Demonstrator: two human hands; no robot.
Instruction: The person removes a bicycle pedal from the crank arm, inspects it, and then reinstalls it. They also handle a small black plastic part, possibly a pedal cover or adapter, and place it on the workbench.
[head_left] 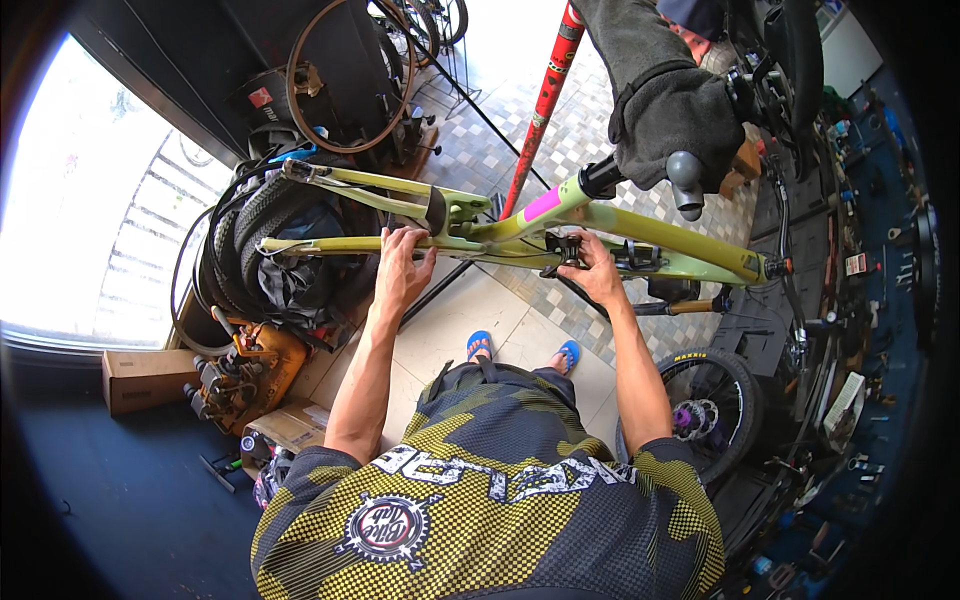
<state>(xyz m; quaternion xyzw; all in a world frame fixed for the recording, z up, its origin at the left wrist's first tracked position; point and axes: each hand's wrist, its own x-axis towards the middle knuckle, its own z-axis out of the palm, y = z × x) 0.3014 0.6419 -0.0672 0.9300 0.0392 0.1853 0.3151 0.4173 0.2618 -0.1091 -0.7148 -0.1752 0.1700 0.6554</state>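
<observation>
A yellow-green bicycle frame [690, 236] hangs across in front of me, its rear stays to the left. My left hand [402, 268] has its fingertips over the near rear stay [335, 245], the thumb curled beside them. Further right, my right hand [597, 272] pinches a small black part [563, 250] at the lower middle of the frame. I cannot make out that part's exact kind. A purple band marks the seat tube [545, 204], and a black seatpost [601, 177] rises from it toward a cloth-covered clamp head [672, 125].
A red pole [543, 105] stands behind the frame. Tyres [262, 225] and an orange machine [262, 362] are at left, near cardboard boxes [148, 380]. A wheel [712, 405] with a purple hub leans at lower right, beside a wall of tools [880, 330].
</observation>
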